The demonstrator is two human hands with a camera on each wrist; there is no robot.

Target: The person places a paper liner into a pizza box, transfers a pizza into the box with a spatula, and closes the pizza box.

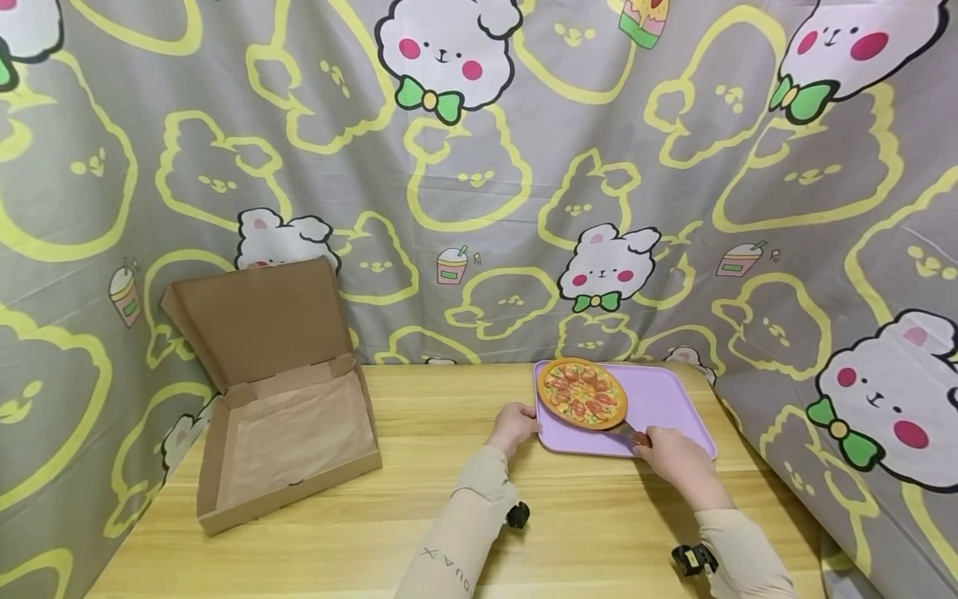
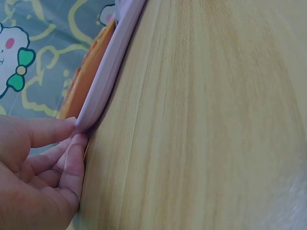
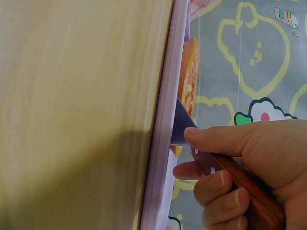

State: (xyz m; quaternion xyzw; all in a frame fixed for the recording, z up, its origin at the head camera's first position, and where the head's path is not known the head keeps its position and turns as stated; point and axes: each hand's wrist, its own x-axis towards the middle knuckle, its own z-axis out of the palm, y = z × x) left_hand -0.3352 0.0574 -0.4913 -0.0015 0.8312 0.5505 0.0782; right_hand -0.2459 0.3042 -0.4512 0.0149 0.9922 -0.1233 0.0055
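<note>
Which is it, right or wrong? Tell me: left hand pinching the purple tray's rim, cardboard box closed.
Not closed: the head view shows the cardboard box open, its lid raised. The left hand does pinch the purple tray's rim.

Just behind where the left hand [image 1: 515, 428] grips the tray [image 1: 662, 408], I can make out dark letters [image 1: 448, 561] printed on the sleeve [image 1: 467, 520]: X, A, U and O; I can't tell whether they form a whole word.
</note>
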